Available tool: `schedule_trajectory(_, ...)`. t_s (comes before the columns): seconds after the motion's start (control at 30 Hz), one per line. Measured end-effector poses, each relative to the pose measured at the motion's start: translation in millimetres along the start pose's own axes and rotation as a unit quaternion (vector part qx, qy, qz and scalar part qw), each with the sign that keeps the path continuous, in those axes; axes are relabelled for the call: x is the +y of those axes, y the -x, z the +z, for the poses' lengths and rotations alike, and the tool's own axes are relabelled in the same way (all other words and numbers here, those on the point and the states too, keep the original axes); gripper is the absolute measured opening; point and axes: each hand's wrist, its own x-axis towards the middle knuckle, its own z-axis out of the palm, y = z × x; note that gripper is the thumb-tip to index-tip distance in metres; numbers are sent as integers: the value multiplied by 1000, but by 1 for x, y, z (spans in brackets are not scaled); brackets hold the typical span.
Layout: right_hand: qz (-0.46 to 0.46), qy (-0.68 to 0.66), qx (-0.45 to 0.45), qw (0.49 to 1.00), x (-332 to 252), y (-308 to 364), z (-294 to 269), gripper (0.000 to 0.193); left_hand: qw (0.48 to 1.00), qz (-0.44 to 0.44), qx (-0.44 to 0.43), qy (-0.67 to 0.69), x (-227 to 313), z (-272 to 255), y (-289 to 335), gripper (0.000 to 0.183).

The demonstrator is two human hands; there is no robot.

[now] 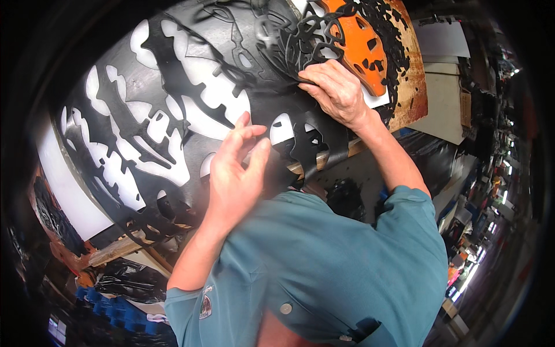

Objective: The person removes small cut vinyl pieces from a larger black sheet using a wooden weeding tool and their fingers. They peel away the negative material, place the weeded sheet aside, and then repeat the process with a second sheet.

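On white board (63, 191), cut black sheet (173, 81), right hand (338, 92) gripping scraps (300, 34), left hand (234, 173) open

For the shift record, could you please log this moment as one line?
left hand: open above black die-cut rubber sheet | right hand: pressing sheet's tangled offcut strips | orange cutting form: beside strips

Bright, even overhead light; heavy fisheye bending and dark vignette at the rim; slight motion blur.
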Motion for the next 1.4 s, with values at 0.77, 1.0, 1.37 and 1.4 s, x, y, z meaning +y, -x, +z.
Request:
schedule_trajectory(0.77,1,-46,-96,994,6,15,-16,59,911,-66,-128,386,3,7,-80,21)
schedule_trajectory(1.0,126,-175,-23,976,-7,3,-23,28,934,-88,-112,326,7,1,-76,23)
schedule_trajectory(1.37,432,-516,116,731,-51,-42,-29,36,957,213,32,-196,68,-3,-41,35)
schedule_trajectory(1.4,429,-541,136,711,-55,-45,-26,40,956,207,35,-205,69,3,-49,40)
